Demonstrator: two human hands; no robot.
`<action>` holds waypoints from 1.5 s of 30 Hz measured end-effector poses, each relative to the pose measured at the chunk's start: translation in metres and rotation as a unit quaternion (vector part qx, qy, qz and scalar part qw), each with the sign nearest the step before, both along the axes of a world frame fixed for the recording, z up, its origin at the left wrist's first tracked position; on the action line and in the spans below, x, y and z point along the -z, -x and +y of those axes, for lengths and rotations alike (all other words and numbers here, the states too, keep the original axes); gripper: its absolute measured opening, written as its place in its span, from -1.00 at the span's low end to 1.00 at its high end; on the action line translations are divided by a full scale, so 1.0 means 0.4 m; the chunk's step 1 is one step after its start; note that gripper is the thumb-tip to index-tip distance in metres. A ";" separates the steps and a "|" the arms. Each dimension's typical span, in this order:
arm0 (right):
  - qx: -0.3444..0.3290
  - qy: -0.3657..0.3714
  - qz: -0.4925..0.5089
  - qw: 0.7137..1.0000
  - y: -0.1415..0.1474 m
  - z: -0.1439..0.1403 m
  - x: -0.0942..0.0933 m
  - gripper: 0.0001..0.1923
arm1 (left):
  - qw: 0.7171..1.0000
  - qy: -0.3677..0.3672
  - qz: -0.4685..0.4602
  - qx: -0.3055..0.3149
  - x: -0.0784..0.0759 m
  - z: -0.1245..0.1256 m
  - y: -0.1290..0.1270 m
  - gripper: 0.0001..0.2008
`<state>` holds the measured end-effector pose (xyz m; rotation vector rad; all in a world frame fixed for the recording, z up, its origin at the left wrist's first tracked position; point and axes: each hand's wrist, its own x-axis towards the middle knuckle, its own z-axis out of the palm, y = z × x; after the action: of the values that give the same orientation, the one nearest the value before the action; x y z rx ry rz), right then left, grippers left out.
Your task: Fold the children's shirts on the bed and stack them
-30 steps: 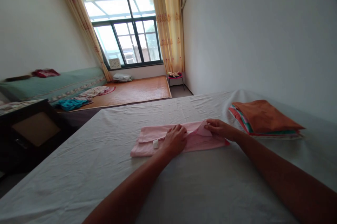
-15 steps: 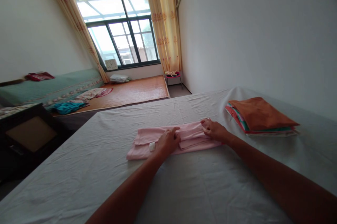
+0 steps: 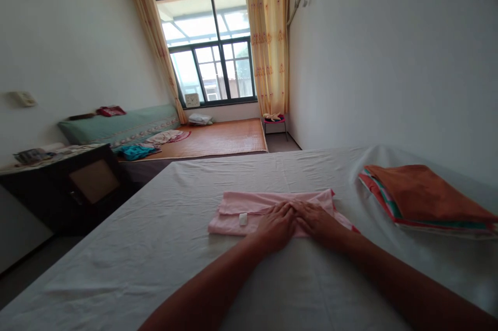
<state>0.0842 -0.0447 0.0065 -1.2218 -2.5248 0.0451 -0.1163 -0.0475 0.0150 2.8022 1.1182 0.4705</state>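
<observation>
A pink folded garment [image 3: 233,204] lies on the white sheet, with a small white tag [image 3: 243,219] showing near its left end. My left hand [image 3: 277,223] rests flat on the middle of the cloth, fingers stretched forward. Beside it, fingertips close to touching, my right hand [image 3: 317,221] presses on the right half with its fingers laid out. Both hands are open and cover part of the folds. A thin red edge shows at the cloth's right end.
On the right of the white-sheeted surface [image 3: 163,227] sits a folded orange and multicoloured stack [image 3: 431,193]. A dark cabinet [image 3: 93,178] stands to the left. Farther back are a bed with a brown mat [image 3: 225,136] and a small stool [image 3: 275,119] by the curtain.
My hands have come together over the middle of the pink garment and flattened on it; the right hand moved in from the far right edge. The view has shifted left and up.
</observation>
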 end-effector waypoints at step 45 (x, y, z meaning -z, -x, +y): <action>0.316 0.069 0.014 0.946 -0.262 0.080 0.049 -0.36 | 0.956 0.034 -0.002 -0.293 0.030 0.120 0.506 -0.56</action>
<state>0.1889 -0.0128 -0.0130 -2.0093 -2.0168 0.0857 -0.3185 0.0005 0.0032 2.3660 1.9219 0.4607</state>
